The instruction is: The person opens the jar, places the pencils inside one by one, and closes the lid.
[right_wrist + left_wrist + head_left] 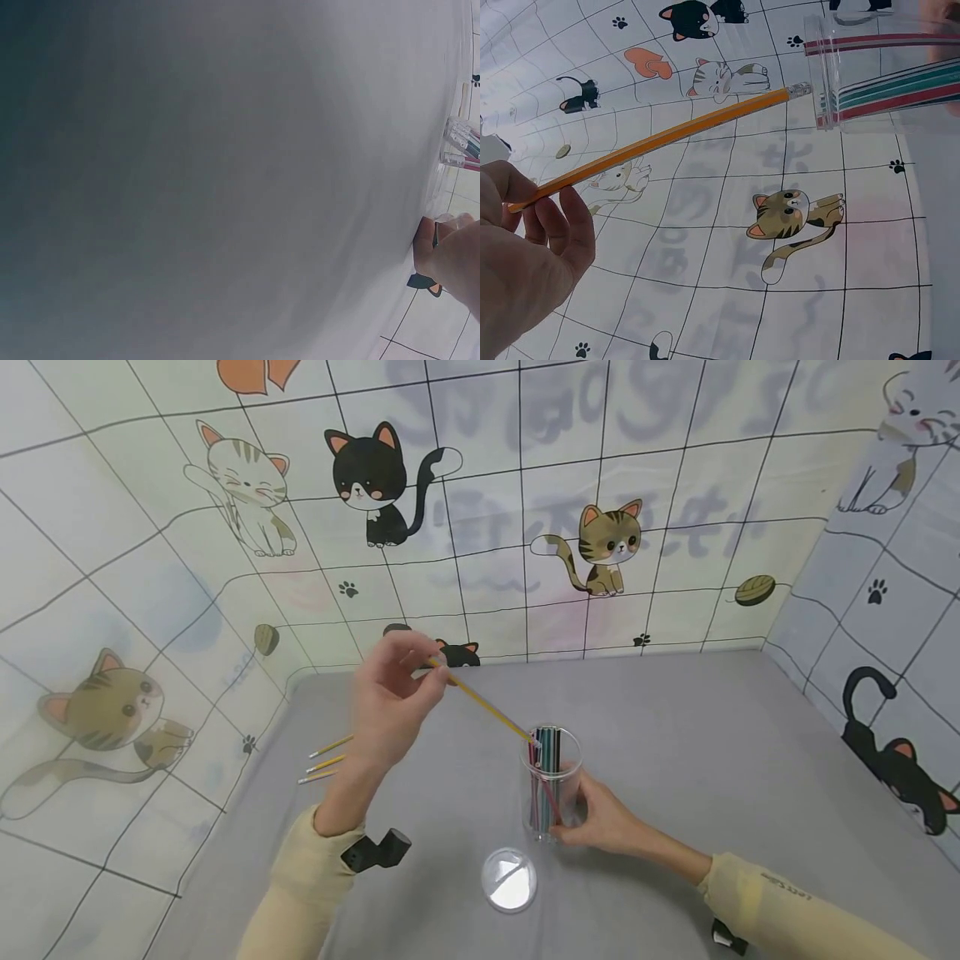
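Note:
My left hand (393, 706) pinches a yellow pencil (486, 703) near one end between thumb and fingers. The pencil slants down to the right, its eraser end (800, 90) at the mouth of a clear jar (572, 777). Whether the eraser is just inside the rim or short of it I cannot tell. Several dark, green and red pencils (550, 752) stand in the jar. Low on its right side, my right hand (611, 818) grips the jar, which is upright on the table. In the right wrist view only part of that hand (454, 259) shows at the edge.
A round clear lid (509, 881) lies on the grey cloth (660, 718) in front of the jar. To the left, partly behind my left forearm, lie three more pencils (326, 764) with eraser ends. A cat-patterned sheet (487, 527) stands around the table.

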The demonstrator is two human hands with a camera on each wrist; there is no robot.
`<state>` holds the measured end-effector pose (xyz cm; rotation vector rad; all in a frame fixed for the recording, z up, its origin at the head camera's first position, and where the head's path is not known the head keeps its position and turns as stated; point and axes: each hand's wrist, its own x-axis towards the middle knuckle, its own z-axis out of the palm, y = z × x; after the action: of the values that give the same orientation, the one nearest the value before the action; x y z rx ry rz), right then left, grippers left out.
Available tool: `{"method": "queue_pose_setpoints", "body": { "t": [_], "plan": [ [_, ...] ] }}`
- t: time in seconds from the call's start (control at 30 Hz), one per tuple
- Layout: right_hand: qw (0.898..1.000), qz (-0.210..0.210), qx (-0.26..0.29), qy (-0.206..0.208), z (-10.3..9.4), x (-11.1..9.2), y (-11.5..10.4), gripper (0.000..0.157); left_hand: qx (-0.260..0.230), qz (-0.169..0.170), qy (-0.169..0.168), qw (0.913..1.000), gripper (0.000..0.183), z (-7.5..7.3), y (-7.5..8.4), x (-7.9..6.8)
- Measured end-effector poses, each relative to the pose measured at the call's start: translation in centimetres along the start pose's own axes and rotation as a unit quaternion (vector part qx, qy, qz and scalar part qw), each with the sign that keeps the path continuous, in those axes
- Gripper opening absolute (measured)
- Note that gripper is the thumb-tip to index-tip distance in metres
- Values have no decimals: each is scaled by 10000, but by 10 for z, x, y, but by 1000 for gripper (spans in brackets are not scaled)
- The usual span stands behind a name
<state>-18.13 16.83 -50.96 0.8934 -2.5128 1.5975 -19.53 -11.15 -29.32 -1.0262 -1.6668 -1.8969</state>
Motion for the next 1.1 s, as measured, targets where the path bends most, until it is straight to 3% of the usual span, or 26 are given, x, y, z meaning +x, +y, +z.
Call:
{"method": "queue_pose_setpoints", "body": {
  "t": [0.3,0.73,1.1],
  "plan": [
    [10000,-61,-1,22,0,-1,1,77,-283,-224,-186,9992,20,18,-21,-12],
    [10000,86,-18,18,0,-1,-1,76,-177,-443,-476,9977,19,32,-45,-33],
    [9997,-210,111,97,1,-1,2,70,123,-658,-834,9943,21,42,-58,-53]
  ]
}}
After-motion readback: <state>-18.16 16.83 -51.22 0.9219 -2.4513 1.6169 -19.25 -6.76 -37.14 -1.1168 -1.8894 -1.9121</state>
